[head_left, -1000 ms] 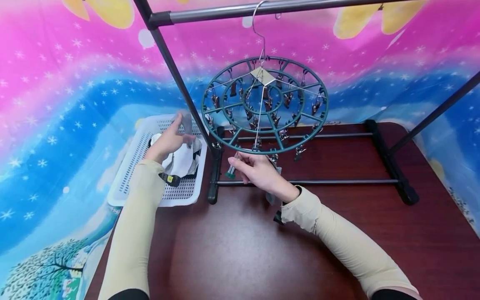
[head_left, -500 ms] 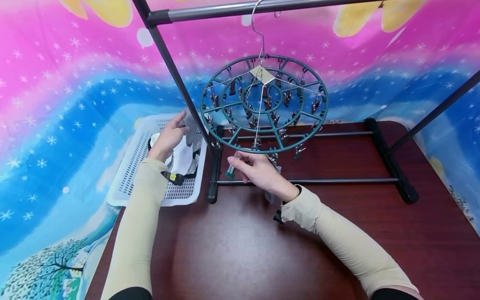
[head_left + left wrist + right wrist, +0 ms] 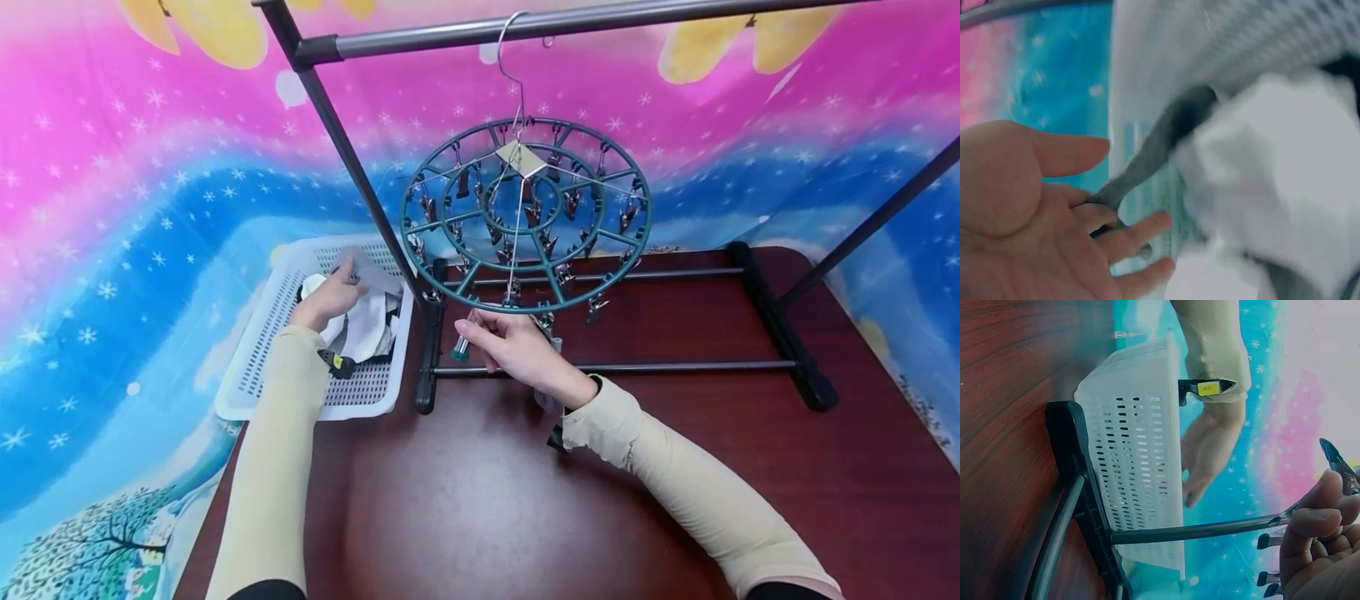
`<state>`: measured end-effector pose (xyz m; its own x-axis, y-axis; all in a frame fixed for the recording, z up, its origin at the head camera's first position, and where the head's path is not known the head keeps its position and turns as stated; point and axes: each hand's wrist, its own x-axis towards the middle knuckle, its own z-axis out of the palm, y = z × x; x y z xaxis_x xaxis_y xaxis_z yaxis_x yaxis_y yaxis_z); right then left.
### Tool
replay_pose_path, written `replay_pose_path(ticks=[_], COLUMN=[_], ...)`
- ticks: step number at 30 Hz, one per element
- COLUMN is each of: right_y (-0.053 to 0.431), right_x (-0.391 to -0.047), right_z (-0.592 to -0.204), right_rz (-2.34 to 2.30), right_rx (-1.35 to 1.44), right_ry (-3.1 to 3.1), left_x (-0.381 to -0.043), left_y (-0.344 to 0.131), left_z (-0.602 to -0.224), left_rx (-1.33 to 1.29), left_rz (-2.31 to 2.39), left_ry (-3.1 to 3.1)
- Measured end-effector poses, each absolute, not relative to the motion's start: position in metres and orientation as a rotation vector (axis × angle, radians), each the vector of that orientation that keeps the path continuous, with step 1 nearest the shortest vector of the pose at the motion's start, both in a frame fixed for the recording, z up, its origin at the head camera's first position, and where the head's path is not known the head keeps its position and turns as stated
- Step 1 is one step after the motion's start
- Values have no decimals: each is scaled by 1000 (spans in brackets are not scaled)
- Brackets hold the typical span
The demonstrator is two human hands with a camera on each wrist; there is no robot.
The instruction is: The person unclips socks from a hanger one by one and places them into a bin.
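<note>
Over the basket, my left hand holds a grey sock by its narrow end between the fingers, the thumb standing apart. The rest of the sock blurs out toward the white cloth in the basket. My right hand pinches a metal clip with a green tip below the near rim of the round green hanger. In the right wrist view the thumb and fingers of this hand close around the clip. The clip's upper part is hidden.
A white perforated basket stands at the left with white, grey and black pieces inside. The hanger hangs by a wire hook from a rack bar. The rack's foot is beside the basket. Several other clips dangle from the hanger's rings.
My left hand has dipped slightly lower and nearer over the basket, and the grey sock now blurs out to its right. The right hand keeps its grip on the clip.
</note>
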<state>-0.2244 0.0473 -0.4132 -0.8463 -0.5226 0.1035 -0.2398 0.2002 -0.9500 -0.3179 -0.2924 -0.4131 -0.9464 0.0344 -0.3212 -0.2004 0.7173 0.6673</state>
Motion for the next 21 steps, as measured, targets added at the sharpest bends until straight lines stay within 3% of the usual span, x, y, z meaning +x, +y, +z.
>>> replay_pose_path(ticks=[7,21], right_y=[45,46], right_x=[-224,-224], right_z=[-414,-414], right_rz=[-1690,-1673], right_rx=[-745,-748], right_ry=[2255,2255], left_x=[-308,-299], left_y=[-312,-333], left_z=[-417,-424], left_rx=[-111,-148], left_rz=[684,650], left_ry=[2644,2618])
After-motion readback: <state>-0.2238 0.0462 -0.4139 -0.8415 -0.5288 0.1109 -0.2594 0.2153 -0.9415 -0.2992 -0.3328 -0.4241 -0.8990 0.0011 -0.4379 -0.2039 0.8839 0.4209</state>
